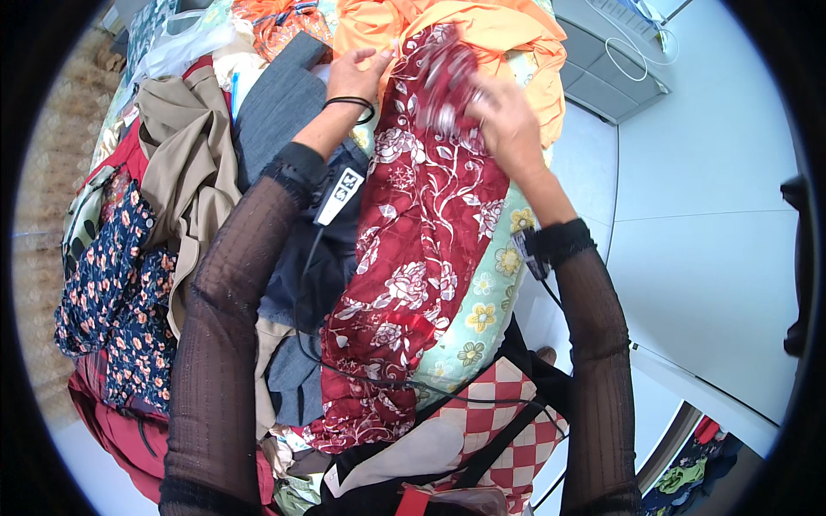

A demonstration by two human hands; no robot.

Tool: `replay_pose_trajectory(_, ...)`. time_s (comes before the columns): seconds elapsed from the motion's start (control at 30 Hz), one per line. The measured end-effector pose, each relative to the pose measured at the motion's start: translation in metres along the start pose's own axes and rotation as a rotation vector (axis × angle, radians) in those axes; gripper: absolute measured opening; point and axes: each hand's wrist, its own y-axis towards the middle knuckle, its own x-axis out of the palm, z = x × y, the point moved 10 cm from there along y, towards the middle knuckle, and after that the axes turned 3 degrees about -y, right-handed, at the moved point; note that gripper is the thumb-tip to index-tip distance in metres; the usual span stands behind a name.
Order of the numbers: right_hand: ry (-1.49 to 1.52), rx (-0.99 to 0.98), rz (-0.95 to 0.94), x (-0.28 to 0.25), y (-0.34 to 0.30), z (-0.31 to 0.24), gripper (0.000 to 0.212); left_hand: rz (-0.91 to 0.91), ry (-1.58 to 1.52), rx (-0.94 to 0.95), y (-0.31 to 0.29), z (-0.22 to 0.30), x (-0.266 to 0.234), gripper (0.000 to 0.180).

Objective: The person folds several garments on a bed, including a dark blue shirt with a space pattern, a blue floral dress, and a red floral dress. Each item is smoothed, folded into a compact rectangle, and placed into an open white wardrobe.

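Observation:
A long dark-red garment with white flowers and vines [404, 284] lies stretched from the far end of the bed toward me. My right hand [509, 125], smeared a little by motion, is closed on a bunched, folded-over part of it near its far end. My left hand [354, 76] is beside the garment's far left edge, next to the orange cloth [366, 26]. Its fingers look apart, and I see nothing held in them. A black band circles the left wrist.
Grey cloth [274, 107], beige trousers [185, 146] and a navy floral garment [120, 301] are heaped to the left. Under the red garment shows a pale green flowered sheet [482, 305]. A black cable [379, 380] crosses the near side. A grey cabinet [602, 69] stands far right.

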Motion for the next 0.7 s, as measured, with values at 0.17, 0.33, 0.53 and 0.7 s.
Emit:
replay_pose_trajectory(0.17, -0.004, -0.257, -0.282, 0.011, -0.045, -0.059, 0.006, -0.005, 0.137, 0.546, -0.037, 0.076, -0.041, 0.035)
replay_pose_trajectory(0.33, -0.030, -0.228, -0.309, 0.003, -0.057, -0.059, 0.007, -0.387, 0.545, 0.955, -0.092, 0.116, 0.027, 0.061)
replay_pose_trajectory(0.53, 0.027, -0.078, -0.319, -0.008, -0.065, -0.049, 0.004, -0.694, 0.805, 0.453, -0.050, 0.065, 0.083, 0.077)
replay_pose_trajectory(0.7, 0.155, 0.061, -0.262, -0.010, -0.064, -0.033, 0.025, -0.661, 0.607, 0.359, -0.043, 0.064, 0.073, 0.034)
